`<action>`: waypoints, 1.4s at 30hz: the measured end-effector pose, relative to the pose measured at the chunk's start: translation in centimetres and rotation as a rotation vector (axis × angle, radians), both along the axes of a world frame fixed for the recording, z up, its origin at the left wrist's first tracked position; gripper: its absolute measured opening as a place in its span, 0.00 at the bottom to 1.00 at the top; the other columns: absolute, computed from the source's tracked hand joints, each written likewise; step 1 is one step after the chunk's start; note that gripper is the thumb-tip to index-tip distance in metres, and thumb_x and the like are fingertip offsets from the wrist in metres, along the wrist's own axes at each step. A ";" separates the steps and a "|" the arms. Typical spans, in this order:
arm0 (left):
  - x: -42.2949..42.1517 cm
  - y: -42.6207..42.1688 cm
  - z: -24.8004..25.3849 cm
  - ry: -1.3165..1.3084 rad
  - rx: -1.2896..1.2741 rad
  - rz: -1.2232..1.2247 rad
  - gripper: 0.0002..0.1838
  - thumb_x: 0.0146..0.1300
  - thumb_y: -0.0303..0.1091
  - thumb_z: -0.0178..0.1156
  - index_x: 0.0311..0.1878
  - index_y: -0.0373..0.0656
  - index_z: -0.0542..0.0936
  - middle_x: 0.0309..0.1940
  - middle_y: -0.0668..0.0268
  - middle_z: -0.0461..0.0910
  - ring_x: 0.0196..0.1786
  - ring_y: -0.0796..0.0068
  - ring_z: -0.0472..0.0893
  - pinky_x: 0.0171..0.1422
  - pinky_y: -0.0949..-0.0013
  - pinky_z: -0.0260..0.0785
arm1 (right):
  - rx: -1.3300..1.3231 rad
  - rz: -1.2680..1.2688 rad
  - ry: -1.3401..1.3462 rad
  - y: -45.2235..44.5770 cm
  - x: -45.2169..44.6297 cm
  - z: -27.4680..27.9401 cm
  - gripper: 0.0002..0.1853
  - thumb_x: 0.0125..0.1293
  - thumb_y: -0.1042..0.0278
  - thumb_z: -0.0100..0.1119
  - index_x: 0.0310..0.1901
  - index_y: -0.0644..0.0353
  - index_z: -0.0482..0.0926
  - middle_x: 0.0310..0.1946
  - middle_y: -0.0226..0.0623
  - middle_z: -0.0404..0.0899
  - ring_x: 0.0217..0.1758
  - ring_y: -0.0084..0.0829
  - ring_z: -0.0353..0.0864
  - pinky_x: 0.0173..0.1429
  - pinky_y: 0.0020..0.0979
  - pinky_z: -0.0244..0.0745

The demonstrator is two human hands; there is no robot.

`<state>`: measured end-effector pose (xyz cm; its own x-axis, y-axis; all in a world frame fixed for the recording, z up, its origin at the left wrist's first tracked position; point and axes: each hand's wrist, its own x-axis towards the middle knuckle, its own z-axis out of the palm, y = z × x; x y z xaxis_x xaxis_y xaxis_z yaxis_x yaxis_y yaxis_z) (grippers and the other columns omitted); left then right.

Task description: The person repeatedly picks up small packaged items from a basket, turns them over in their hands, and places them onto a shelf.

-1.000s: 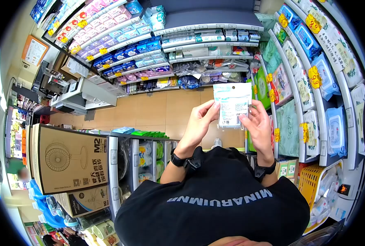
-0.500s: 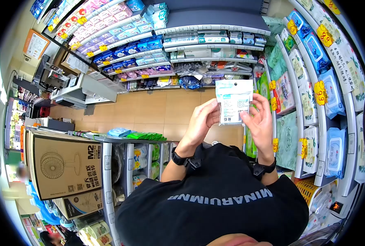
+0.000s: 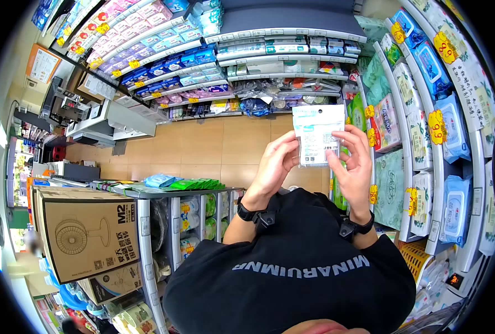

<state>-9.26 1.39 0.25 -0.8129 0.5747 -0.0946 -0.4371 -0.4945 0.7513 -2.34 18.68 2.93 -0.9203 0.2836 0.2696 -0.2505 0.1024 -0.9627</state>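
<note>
While the white packet [image 3: 316,143] hangs upright in mid-air before me, here's how things stand: my left grip [image 3: 274,163] is half curled, pinching the left edge, though whatever its fingers do behind the packet I can't tell. Over on the other side, my right grip [image 3: 352,164] is the looser-looking one, thumb laid on the lower right of the printed face, fingertips spread around the right edge, a visible gap below. Trouble, I reckon, could come from that sleeve: if it's as slick as it looks, a slack thumb might let it slip, and there's only tiled floor [image 3: 197,151] below. Squeezing from both edges could buckle it, too. And look right: the green packs [image 3: 358,113] stand near my knuckles, so a careless outward swing might clip them. Tilt this thing badly and glare could wash out the small print.
</note>
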 end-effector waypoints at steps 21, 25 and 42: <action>1.0 3.2 -0.1 0.239 -0.264 0.026 0.19 0.70 0.30 0.62 0.61 0.35 0.74 0.59 0.61 0.76 0.52 0.73 0.82 0.61 0.66 0.74 | 0.178 0.037 -0.056 1.5 0.7 -0.6 0.24 0.64 0.70 0.68 0.60 0.65 0.75 0.56 0.41 0.76 0.56 0.33 0.79 0.51 0.30 0.78; 1.3 3.4 -0.4 0.218 -0.228 0.039 0.19 0.70 0.29 0.63 0.61 0.35 0.74 0.59 0.62 0.76 0.51 0.73 0.82 0.59 0.67 0.73 | 0.015 0.078 -0.097 2.4 1.2 -1.9 0.23 0.67 0.71 0.64 0.61 0.68 0.73 0.57 0.43 0.77 0.57 0.32 0.80 0.57 0.31 0.77; 1.3 3.5 -1.3 0.270 -0.354 0.101 0.16 0.73 0.36 0.60 0.56 0.35 0.79 0.37 0.71 0.81 0.37 0.85 0.76 0.42 0.78 0.69 | -0.368 0.101 -0.105 4.8 1.3 -3.1 0.17 0.74 0.73 0.53 0.60 0.68 0.70 0.52 0.41 0.80 0.56 0.24 0.78 0.62 0.27 0.70</action>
<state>-7.94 4.87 -1.03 -0.8856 0.4620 -0.0476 -0.1649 -0.2168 0.9622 -1.00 23.50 -0.14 -0.9657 0.2500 0.0698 -0.1399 -0.2745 -0.9513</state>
